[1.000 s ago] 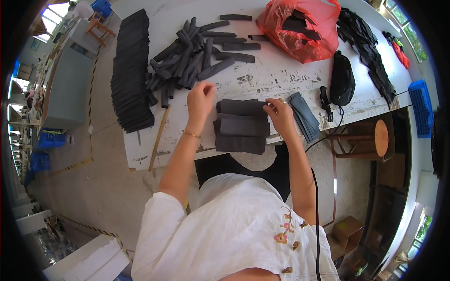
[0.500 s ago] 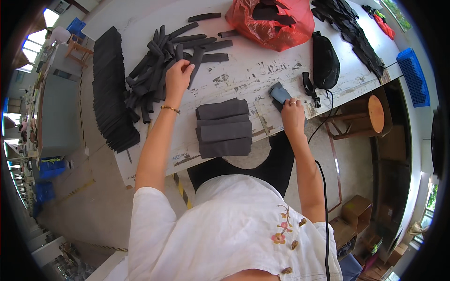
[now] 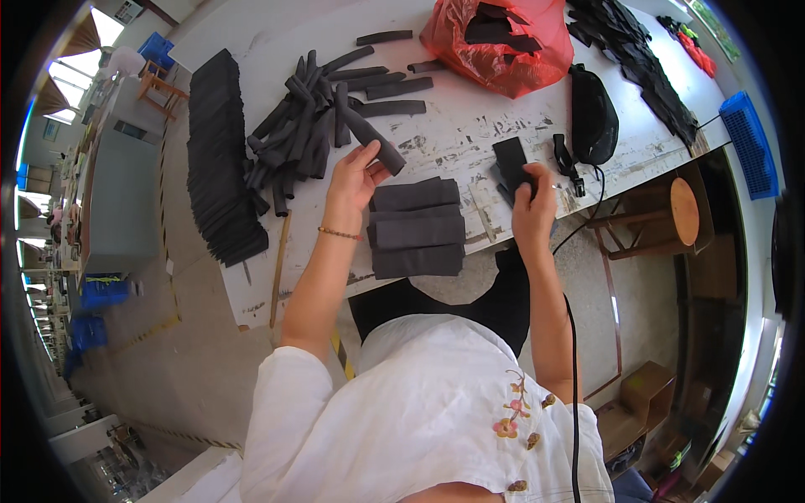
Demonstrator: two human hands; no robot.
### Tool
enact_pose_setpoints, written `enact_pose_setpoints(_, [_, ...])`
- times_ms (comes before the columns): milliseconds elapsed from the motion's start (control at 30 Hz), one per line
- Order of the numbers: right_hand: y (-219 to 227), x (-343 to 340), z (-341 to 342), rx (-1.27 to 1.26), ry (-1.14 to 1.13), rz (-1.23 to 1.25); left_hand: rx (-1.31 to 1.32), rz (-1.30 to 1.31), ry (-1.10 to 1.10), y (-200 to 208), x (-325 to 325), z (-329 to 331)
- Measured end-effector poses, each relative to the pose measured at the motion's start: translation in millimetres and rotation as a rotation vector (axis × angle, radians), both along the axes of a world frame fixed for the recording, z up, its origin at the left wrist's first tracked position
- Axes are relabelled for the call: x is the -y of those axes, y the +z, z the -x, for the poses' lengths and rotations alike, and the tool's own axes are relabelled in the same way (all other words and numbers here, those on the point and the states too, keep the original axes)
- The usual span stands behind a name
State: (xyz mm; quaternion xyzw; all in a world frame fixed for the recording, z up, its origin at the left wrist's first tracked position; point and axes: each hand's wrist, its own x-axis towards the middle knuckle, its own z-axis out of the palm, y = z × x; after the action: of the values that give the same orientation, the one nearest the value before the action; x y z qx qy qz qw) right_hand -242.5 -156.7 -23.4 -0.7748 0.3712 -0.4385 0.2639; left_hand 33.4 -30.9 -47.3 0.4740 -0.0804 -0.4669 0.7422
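A dark grey fabric tube (image 3: 366, 134) slants over the edge of the tube heap (image 3: 293, 147), pinched near its lower end by the left hand (image 3: 352, 180), presumably because that end lies closest. The right hand (image 3: 535, 211) pinches a black strip (image 3: 510, 155) above grey strips (image 3: 504, 191); between both hands, 3 folded cloth rows (image 3: 417, 230) lie near the tabletop's (image 3: 470, 113) front edge, probably for easy reach.

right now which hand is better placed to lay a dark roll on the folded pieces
Left, probably: the left hand holds a dark roll near the folded pieces; the right hand holds a dark flat strip.
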Motion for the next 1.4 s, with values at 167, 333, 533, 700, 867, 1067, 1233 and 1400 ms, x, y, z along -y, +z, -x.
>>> enact_pose_setpoints(167, [22.8, -40.1, -15.8, -0.140, 0.290, -0.150, -0.200, 0.132, -0.058, 14.0, 1.7, 20.3])
enact_pose_setpoints(333, [32.1, -50.7, -24.4, -0.157, 0.407, 0.207, -0.242, 0.153, -0.067, 15.1, 3.2, 24.5])
enact_pose_setpoints(533, [35.2, -51.4, -25.1, -0.271, 0.412, 0.186, -0.207, 0.132, -0.055, 19.5, 5.6, 31.9])
enact_pose_setpoints(700, [37.7, -52.0, -35.5, -0.192, 0.368, 0.253, -0.146, 0.114, -0.146, 26.8, 3.7, 35.3])
enact_pose_setpoints(867, [43.4, -48.6, -39.3, -0.197, 0.323, 0.341, -0.138, 0.105, -0.160, 36.2, 2.4, 45.3])
enact_pose_setpoints(1067, [49.0, -41.3, -36.9, -0.257, 0.246, 0.475, -0.122, 0.173, -0.131, 43.3, -2.2, 55.6])
enact_pose_setpoints(1233, [48.3, -49.6, -48.0, -0.243, 0.242, 0.535, 0.002, 0.208, -0.020, 61.5, -8.2, 84.3])
enact_pose_setpoints(1400, [51.9, -62.0, -54.7, -0.155, 0.301, 0.399, 0.094, 0.390, 0.128, 80.8, -11.8, 106.6])
